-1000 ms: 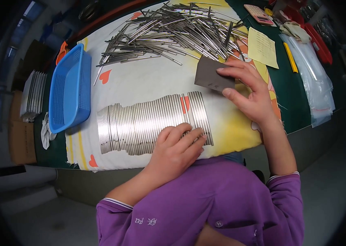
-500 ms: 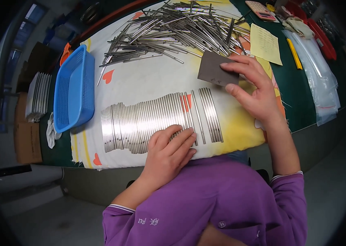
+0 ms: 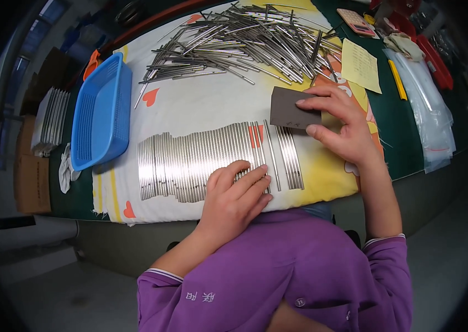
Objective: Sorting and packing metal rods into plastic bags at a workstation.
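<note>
My left hand (image 3: pixel 233 198) lies over the near ends of a row of thin silver metal rods (image 3: pixel 201 157), fingers stretched out and resting on them. The rods lie side by side on the cloth. Just right of the row lies a single rod (image 3: pixel 273 157), then a small group of several rods (image 3: pixel 290 160). My right hand (image 3: pixel 345 123) grips a dark grey rectangular block (image 3: pixel 292 108) at its right edge, between thumb and fingers. The block covers the far ends of the small group; whether it touches them I cannot tell.
A big loose heap of metal rods (image 3: pixel 245 47) lies at the back of the cloth (image 3: pixel 201 102). On the left stands a blue plastic basket (image 3: pixel 120 110). To the right are a yellow paper sheet (image 3: pixel 360 66), a yellow cutter-like tool (image 3: pixel 397 80), plastic bags (image 3: pixel 425 116) and a pink calculator (image 3: pixel 356 22).
My right hand has brought the block toward me, so it now overlaps the far ends of the small rod group. My left hand stays on the rods. The view has shifted slightly.
</note>
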The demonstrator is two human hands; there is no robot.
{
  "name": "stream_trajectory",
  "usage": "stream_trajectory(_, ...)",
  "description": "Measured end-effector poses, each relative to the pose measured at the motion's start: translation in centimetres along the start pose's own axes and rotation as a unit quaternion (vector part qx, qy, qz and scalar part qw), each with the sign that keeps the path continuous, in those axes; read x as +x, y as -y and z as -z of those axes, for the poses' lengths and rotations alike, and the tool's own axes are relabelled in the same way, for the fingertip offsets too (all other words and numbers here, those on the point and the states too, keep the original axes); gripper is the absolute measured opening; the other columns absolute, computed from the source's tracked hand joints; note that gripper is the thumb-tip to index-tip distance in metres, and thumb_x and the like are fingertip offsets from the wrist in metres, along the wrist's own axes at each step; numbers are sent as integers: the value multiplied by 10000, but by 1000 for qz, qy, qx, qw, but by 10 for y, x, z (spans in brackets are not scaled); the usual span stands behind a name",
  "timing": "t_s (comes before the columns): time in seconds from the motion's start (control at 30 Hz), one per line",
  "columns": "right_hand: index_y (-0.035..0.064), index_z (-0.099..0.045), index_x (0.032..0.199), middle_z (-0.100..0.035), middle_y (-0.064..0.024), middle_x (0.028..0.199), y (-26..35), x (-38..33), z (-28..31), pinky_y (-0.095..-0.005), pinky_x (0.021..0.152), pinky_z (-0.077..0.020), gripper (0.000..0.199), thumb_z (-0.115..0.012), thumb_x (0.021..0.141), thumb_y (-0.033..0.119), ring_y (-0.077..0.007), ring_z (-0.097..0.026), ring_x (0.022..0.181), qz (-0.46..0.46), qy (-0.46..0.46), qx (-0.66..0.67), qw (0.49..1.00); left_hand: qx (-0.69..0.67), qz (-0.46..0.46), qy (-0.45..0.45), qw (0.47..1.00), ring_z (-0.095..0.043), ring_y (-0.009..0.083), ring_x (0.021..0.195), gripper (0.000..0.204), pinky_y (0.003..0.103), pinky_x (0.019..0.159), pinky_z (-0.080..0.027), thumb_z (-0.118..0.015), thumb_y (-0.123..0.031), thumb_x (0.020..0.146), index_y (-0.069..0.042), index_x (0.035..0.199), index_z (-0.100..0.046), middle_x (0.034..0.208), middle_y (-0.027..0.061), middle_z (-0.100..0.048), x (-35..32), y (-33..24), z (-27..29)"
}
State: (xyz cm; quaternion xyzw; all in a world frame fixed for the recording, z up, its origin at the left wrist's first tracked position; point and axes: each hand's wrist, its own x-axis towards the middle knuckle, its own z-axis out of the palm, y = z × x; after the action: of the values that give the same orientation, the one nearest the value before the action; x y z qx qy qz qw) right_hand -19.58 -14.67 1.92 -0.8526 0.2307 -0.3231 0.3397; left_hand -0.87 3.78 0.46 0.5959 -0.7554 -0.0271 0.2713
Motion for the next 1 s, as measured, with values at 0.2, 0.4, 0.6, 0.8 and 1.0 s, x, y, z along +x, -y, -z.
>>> stream_trajectory(0.2,108,-674,1067,-556,-86,1136,-1,2,0,-346,977,-393,364,-703,704,105,-231,-506,1118,-22,-20,6,1000,13,10,-19,1000,-531,261,1039,383,390,857,-391,-755,-160,648,-100,1014,-658,1129,3,-627,-4,3,-1)
stream_trajectory(0.4,103,-672,1068,-558,-90,1125,-3,2,-1,-348,969,-397,364,-699,706,103,-233,-515,1103,-12,-23,-15,1000,13,-3,-5,1000,-525,238,1055,321,376,849,-394,-716,-160,717,-81,1022,-652,1139,13,-610,-1,2,2)
stream_trajectory(0.6,100,-671,1067,-564,-89,1116,-4,2,1,-341,964,-399,363,-697,705,97,-233,-522,1095,-5,-32,-24,999,-1,-17,9,1000,-524,234,1054,334,364,850,-393,-703,-143,727,-81,1050,-646,1171,6,-602,3,-1,-2)
stream_trajectory(0.8,98,-670,1065,-569,-85,1115,-3,2,-1,-344,961,-399,363,-695,704,88,-235,-521,1093,-4,-43,-14,999,-16,-10,10,1000,-534,249,1036,395,376,853,-399,-724,-142,694,-93,1077,-642,1196,-1,-613,6,-3,-3)
stream_trajectory(1.0,100,-671,1065,-585,-75,1103,-4,2,0,-351,961,-393,361,-695,705,98,-241,-516,1093,-7,-58,-14,998,-29,-16,30,999,-518,244,1061,339,370,844,-392,-692,-129,733,-82,1063,-629,1222,6,-583,9,-4,-4)
